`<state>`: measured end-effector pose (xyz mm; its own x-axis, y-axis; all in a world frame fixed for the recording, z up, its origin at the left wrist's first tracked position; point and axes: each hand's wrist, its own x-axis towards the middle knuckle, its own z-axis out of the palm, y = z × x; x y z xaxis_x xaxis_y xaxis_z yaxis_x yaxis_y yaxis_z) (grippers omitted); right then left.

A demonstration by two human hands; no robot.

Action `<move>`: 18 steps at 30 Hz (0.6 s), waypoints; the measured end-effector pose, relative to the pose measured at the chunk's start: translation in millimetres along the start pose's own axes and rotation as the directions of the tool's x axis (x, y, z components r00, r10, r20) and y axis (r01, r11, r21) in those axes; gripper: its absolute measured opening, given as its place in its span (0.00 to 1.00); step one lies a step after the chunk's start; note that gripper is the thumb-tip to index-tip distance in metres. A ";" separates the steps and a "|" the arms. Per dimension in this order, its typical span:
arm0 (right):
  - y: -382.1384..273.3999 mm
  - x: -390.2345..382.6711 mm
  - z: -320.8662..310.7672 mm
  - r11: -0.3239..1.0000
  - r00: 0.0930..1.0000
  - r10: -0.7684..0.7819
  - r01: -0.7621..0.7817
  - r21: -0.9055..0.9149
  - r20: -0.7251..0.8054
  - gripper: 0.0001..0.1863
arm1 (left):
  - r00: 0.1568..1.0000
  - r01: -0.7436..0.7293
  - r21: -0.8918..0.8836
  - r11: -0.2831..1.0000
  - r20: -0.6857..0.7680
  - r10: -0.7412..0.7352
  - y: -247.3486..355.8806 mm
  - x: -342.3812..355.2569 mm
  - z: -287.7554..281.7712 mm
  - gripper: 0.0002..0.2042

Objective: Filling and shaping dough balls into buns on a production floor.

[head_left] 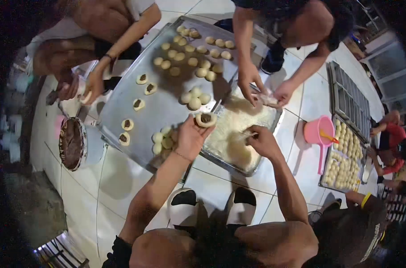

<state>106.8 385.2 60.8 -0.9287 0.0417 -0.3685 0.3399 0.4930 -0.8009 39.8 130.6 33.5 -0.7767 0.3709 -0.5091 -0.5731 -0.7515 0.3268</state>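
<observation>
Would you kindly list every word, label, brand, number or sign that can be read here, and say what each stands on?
Dark shirt of the co-worker at lower right: pale lettering, too small, tilted and blurred to quote.
Pink dipper, bucket, large metal tray: no text visible.
Nothing else legible.

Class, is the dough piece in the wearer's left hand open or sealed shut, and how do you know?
Open: the dough piece in the left hand shows dark filling uncovered.
</observation>
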 end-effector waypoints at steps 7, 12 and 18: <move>-46.8 -8.4 21.7 0.851 0.891 -0.450 0.408 -0.329 -0.059 0.16 | 0.998 0.052 0.233 0.971 0.026 -0.060 -48.4 -21.8 20.1 0.20; -61.0 -26.6 50.8 0.909 0.908 -0.358 0.285 -0.305 -0.216 0.16 | 0.995 -0.090 0.770 0.632 0.102 0.016 -65.8 -16.1 5.6 0.15; -37.7 -28.6 28.3 0.938 0.887 -0.310 0.344 0.043 -0.343 0.14 | 0.993 -0.048 0.483 0.874 0.115 -0.009 -50.7 -33.4 29.1 0.16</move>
<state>124.7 340.8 88.2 -0.9797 0.1823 0.0834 0.0054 0.4396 -0.8982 87.2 172.2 57.2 -0.7964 0.4378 -0.4173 -0.5901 -0.4110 0.6949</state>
